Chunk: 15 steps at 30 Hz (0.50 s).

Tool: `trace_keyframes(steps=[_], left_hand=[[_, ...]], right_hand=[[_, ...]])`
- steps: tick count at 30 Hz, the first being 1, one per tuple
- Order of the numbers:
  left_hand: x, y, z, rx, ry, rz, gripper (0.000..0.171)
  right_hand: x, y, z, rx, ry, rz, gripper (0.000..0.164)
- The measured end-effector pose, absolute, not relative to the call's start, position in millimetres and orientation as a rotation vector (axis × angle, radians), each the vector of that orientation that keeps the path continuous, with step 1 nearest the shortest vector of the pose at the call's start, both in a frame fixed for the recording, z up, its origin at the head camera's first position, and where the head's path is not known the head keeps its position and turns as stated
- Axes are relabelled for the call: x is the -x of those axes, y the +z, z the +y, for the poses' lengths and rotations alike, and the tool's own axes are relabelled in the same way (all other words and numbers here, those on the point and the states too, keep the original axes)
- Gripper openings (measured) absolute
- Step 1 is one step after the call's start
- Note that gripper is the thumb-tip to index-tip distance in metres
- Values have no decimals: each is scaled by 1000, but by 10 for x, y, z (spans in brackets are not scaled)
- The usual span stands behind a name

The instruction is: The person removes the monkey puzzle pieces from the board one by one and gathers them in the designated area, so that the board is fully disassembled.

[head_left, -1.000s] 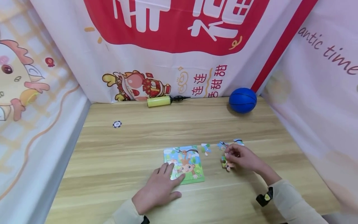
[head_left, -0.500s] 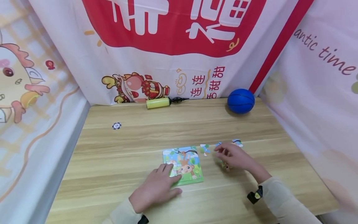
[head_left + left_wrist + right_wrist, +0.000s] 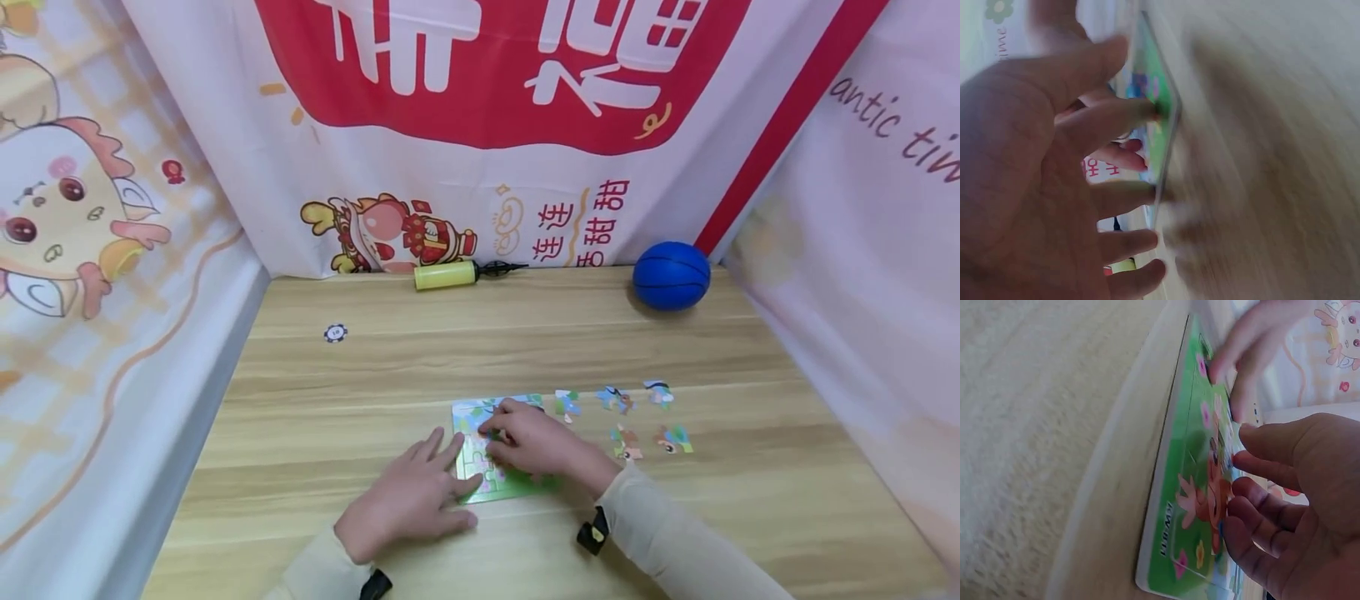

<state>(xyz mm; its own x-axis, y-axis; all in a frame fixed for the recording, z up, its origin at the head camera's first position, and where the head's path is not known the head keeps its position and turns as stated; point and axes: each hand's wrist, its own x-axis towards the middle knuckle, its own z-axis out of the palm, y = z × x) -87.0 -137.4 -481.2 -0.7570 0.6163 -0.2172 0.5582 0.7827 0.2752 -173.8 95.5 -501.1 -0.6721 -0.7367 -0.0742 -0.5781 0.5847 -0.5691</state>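
Observation:
A monkey jigsaw puzzle board (image 3: 495,492) lies flat on the wooden table. My left hand (image 3: 408,496) rests at its left edge, fingers straight and spread, some fingertips touching the board. Over the board's middle is my right hand (image 3: 536,442), its fingers bent and fingertips close together at the surface. Whether a piece sits between them is hidden. Loose puzzle pieces lie right of the board: a blue-green piece (image 3: 567,405), a blue one with a branch (image 3: 615,399), another blue one (image 3: 659,394), and two with brown monkey parts (image 3: 627,442) and an eye (image 3: 671,440).
At the back of the table (image 3: 390,367) lie a yellow hand pump (image 3: 446,276) and a blue ball (image 3: 671,276). A poker chip (image 3: 336,333) is at the left. Printed cloth walls (image 3: 255,167) stand around the table's back and sides.
My right hand has moved left from the loose pieces onto the board, uncovering those pieces. My left hand stays by the board's left edge, with its fingers more spread. The head view has shifted slightly.

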Motion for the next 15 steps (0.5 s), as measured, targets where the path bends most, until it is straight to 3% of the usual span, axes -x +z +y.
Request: trace_keyframes(steps=[6, 15], left_hand=[[859, -4813, -1376, -898, 212, 2654, 69], [844, -4828, -1372, -869, 275, 2663, 62]], right_hand=[[1757, -4982, 937, 1057, -765, 2527, 24], [1804, -5043, 883, 1020, -720, 2534, 17]])
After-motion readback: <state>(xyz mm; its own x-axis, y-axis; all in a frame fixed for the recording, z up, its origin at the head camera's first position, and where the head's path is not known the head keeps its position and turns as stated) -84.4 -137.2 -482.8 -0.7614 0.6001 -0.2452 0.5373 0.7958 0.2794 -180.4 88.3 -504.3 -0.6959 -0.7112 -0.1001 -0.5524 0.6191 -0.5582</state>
